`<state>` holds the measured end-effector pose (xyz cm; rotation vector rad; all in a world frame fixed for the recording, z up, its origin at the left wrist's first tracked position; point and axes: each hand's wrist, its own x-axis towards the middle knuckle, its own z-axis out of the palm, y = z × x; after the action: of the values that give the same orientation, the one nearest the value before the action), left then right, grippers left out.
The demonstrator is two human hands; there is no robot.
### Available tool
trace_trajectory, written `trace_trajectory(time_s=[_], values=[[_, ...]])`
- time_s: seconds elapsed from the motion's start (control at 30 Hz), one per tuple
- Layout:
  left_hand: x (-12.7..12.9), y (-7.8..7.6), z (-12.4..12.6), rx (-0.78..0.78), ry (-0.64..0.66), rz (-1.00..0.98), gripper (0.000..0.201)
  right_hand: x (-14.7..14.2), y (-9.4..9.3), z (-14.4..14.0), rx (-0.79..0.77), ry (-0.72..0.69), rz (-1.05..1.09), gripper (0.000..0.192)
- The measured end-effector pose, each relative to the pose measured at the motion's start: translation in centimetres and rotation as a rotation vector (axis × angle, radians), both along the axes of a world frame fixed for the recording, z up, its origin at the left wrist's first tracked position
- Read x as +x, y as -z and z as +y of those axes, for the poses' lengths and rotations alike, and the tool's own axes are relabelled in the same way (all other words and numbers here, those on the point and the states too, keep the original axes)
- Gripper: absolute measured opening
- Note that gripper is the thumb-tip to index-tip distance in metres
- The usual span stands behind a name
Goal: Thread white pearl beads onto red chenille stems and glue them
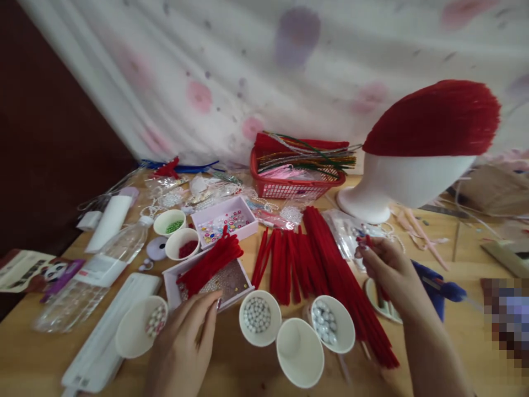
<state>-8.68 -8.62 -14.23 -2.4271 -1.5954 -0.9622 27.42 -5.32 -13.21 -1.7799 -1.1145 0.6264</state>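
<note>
over the wooden table [454, 259], right hand [388, 270] pinched a fuzzy red pipe cleaner [365, 240]; left hand [185, 342], fingers loosely spread, touched the pink tray [171, 281].

Left hand [185, 336] lowered (loose); right hand [388, 270] pinching.

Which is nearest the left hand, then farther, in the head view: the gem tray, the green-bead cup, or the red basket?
From the left hand:
1. Gem tray, touching the fingertips.
2. Green-bead cup, farther back, to the left.
3. Red basket, far back by the curtain.
</note>
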Motion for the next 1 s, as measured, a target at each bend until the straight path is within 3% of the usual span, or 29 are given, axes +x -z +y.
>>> trace_trajectory(time_s=[0.13, 0.27, 0.33, 0.47, 0.67, 0.77, 0.9, 1.0], values=[[1.0, -0.4, 0.0, 0.012, 0.124, -0.072, 0.021, -2.8, -1.2, -3.9, -0.041, -0.068, 0.269, 0.044], [2.3, -1.3, -1.1, 0.05, 0.314, -0.141, 0.015, -4.0, -1.4, -6.5, -0.001, -0.094, 0.4, 0.044], [2.7, -1.4, -2.1, 0.039, 0.347, -0.13, 0.027, -4.2, -1.2, -7.6, 0.024, -0.105, 0.44, 0.044], [3.6, -0.1, -4.1, -0.055, 0.308, -0.087, 0.074, -4.1, -0.6, -9.4, 0.052, -0.121, 0.489, 0.042], [5.9, 2.7, -5.8, -0.101, 0.202, -0.073, 0.088, -4.7, 0.3, -11.1, 0.004, -0.135, 0.497, 0.039], [6.7, 3.2, -5.6, -0.052, 0.203, -0.076, 0.078, -5.6, 0.9, -10.6, -0.032, -0.156, 0.391, 0.043], [7.1, 3.3, -4.9, 0.06, 0.308, -0.063, 0.036, -6.2, 2.2, -9.1, 0.018, -0.18, 0.28, 0.037], [7.4, 3.4, -4.9, 0.046, 0.32, -0.074, 0.011, -5.9, 2.8, -8.3, 0.02, -0.204, 0.248, 0.024]])
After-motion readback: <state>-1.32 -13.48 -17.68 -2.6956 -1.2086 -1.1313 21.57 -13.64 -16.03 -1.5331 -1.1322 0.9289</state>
